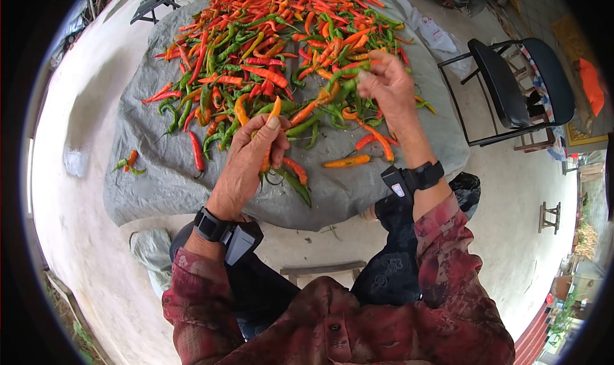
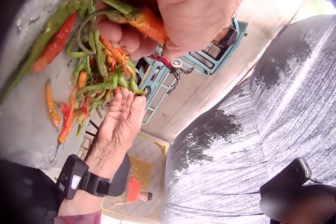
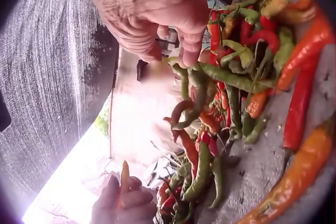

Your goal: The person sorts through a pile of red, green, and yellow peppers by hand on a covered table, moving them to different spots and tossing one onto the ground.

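My left hand grips an orange chili pepper, its pointed tip standing up past the thumb in the head view. The green stem end shows below the fingers in the left wrist view. Over the right side of the pile, my right hand pinches a curved green chili pepper between thumb and fingertips. Beneath and beyond both hands spreads a large heap of red, orange and green chili peppers. A green pepper and a red one lie just below the left hand.
A grey sheet covers the table under the peppers. One orange pepper lies near its front edge, and a few small pieces sit at the left. A black chair stands at the right. White plastic bags lie behind it.
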The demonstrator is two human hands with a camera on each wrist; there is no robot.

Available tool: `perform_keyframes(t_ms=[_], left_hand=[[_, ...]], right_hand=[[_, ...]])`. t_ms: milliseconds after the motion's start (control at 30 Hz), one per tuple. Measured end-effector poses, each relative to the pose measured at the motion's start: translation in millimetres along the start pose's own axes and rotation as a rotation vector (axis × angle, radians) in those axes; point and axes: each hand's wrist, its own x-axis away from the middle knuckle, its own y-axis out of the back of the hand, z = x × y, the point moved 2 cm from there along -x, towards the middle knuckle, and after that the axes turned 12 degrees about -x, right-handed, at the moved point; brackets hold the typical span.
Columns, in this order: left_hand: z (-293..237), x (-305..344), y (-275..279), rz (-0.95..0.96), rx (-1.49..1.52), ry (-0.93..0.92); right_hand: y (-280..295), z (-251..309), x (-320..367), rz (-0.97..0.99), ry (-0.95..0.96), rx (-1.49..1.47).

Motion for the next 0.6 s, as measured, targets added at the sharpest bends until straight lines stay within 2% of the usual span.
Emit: perform_keyframes(t_ms=[67, 100, 133, 200, 233, 300, 333, 400, 600], left_hand=[[-1.9, 2.4, 2.2, -0.014, -0.016, 0.005], [-2.6, 2.9, 3.2, -0.029, -0.032, 0.006], [-2.3, 2.4, 4.7, -0.029, -0.029, 0.005], [-1.5, 1.4, 8.2, -0.035, -0.023, -0.004], [-0.9, 1.5, 8.9, -0.035, -0.023, -0.003], [0.3, 0.7, 8.5, -0.017, -0.014, -0.003], [0.9, 0.9, 6.7, -0.015, -0.014, 0.001], [1.4, 0.1, 1.1, -0.003, -0.05, 0.004], [8.1, -5.1, -8.9, 0.039, -0.085, 0.028]], right_hand=[[8.7, 8.9, -4.0, -0.238, 0.354, -0.028], [14.2, 11.5, -2.9, -0.3, 0.416, 0.014], [21.0, 14.0, -0.3, -0.298, 0.416, 0.016], [32.2, 18.2, 9.2, -0.233, 0.342, 0.326], [33.6, 23.9, 16.0, -0.232, 0.341, 0.326], [28.6, 23.2, 31.0, 0.212, -0.133, 0.605], [28.4, 22.0, 39.1, 0.21, -0.137, 0.604], [23.5, 20.4, 55.6, 0.414, -0.004, 0.981], [24.9, 5.5, 78.4, 0.446, 0.132, 1.055]])
